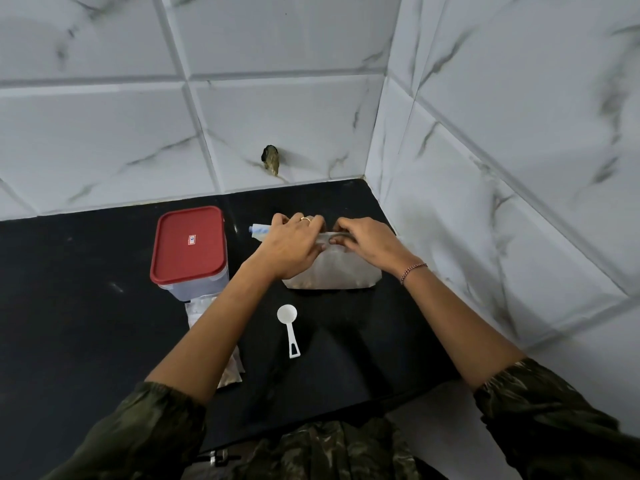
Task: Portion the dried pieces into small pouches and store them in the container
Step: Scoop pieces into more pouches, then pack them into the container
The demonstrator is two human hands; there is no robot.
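A black stone countertop [86,323] fills the corner below white marble-veined wall tiles [277,116]; on its left stands a clear rectangular plastic container with a red lid [188,244], lid on; just right of it lies a large translucent plastic bag of dried brownish pieces [341,271], flat on the counter; the left hand [294,245] and the right hand [369,242] are close together, both pinching the bag's far top edge, though the fingers hide whether its mouth is sealed; small clear pouches [199,313] lie in front of the container, partly under the left forearm; a white plastic measuring scoop [289,325] lies near the bag's front edge; a small white-and-blue tube [259,232] pokes out behind the left hand.
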